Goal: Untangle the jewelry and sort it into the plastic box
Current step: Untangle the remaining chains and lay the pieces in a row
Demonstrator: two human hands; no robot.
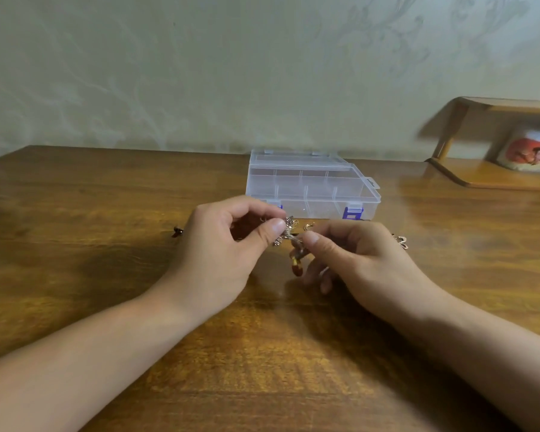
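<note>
Both forearms stretch over the table [75, 275]; the left hand [222, 244] and right hand [356, 257] each pinch the tangle [289, 236] just before the closed box [312, 188]. Pulling hard could tighten knots or snap a chain.

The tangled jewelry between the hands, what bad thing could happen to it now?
Both hands, left and right, pinch the tangled metal jewelry with a red-brown bead; a hard pull might snap something. A freed piece could drop onto the brown wooden table. The clear plastic compartment box looks latched, so sorting must wait.
</note>
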